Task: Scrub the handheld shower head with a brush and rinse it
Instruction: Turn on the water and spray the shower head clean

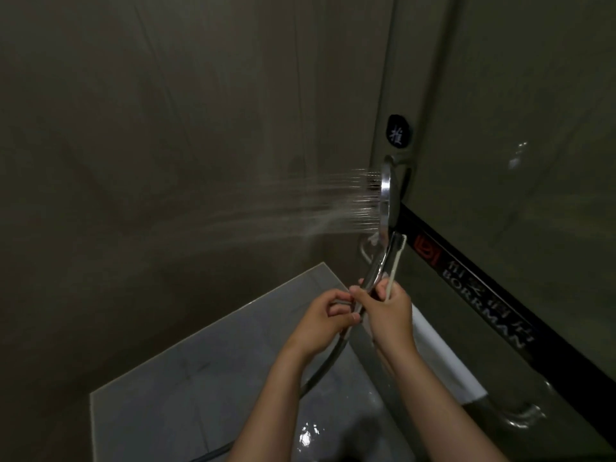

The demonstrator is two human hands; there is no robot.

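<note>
The chrome handheld shower head (385, 198) is held upright, its face turned left, and water sprays from it toward the left wall. My right hand (388, 311) grips its handle together with a white toothbrush (395, 258), whose dark bristle end lies beside the neck of the shower head. My left hand (320, 316) holds the lower end of the handle where the metal hose (321, 371) joins. The hose curves down to the lower left.
A glass shower door (500, 161) with a black band, a brand label and a chrome handle (520, 415) stands close on the right. A dark tiled wall fills the left and back. The wet grey floor (186, 378) lies below. A white towel (443, 358) hangs on the door bar.
</note>
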